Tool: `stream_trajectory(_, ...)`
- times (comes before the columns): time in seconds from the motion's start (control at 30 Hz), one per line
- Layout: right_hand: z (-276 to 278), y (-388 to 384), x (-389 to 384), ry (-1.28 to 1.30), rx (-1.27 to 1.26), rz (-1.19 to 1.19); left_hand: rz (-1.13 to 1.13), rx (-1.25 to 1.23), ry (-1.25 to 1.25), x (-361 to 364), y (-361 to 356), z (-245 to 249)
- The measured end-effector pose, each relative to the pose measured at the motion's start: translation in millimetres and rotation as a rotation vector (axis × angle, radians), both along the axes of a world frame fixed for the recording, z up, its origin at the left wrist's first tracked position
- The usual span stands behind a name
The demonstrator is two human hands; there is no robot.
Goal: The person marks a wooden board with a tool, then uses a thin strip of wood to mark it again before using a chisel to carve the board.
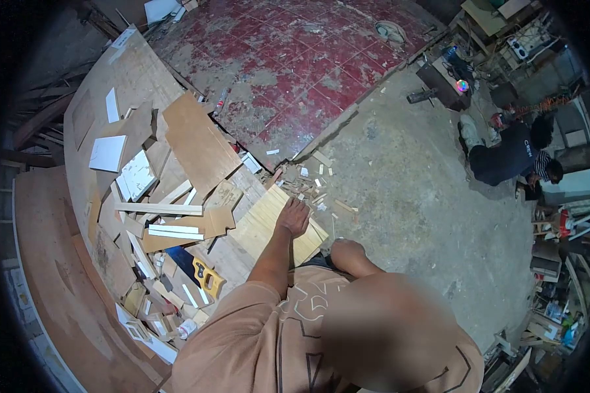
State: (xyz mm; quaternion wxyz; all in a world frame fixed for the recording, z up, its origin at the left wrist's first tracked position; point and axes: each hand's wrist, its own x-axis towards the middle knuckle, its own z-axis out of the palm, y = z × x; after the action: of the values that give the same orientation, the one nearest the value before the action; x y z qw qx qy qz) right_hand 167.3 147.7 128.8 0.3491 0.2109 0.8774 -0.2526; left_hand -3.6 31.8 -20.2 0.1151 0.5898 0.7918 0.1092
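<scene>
A pale wooden board with straight grain lies close to my body, its right end reaching past the bench edge. On top of it rests my left hand, palm down, fingers lying over the wood and slightly apart. My right hand is closed in a fist beside the board's near right corner; what it holds, if anything, is hidden. To the left, a handsaw with a yellow handle and a dark blue blade lies among wood offcuts, touched by neither hand.
Wooden offcuts, white-faced pieces and a brown panel cover the workbench. Small scraps litter the concrete floor. Red tiles lie beyond. Another person crouches at the right, near tools and clutter.
</scene>
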Motion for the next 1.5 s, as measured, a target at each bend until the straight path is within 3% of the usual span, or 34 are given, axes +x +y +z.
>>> stream_trajectory(0.27,-63.9,-18.5,-21.7,0.149,0.075,-0.061,0.071,0.01,0.012,-11.1,-10.1,-5.3)
stream_trajectory(0.43,-3.3,-0.2,13.2,0.107,0.039,0.113,0.109,-0.008,-0.026,-10.4,-13.7,1.0)
stream_trajectory(0.53,21.6,1.0,3.7,-0.002,0.072,0.098,0.082,-0.029,0.011,-7.7,-11.6,1.7)
stream_trajectory(0.73,-50.9,-17.2,-30.5,0.058,0.065,0.019,0.028,0.024,-0.045,2.0,-9.7,6.3)
stream_trajectory(0.87,-69.2,-22.9,-13.4,0.067,0.082,-0.047,-0.003,0.025,0.005,1.4,-9.7,2.9)
stream_trajectory(1.03,41.9,-0.4,4.0,-0.127,-0.012,0.163,0.008,-0.029,0.012,1.6,-6.0,10.4)
stream_trajectory(1.27,-57.9,-12.1,-22.5,-0.068,0.004,0.033,0.02,0.047,-0.028,4.0,-5.0,5.1)
stream_trajectory(1.37,-65.6,-16.9,-19.7,0.025,0.043,-0.075,0.007,0.011,-0.033,0.2,-4.9,4.2)
stream_trajectory(1.5,21.7,-0.3,14.6,-0.008,0.004,0.035,0.007,-0.062,-0.013,0.6,-4.6,10.0)
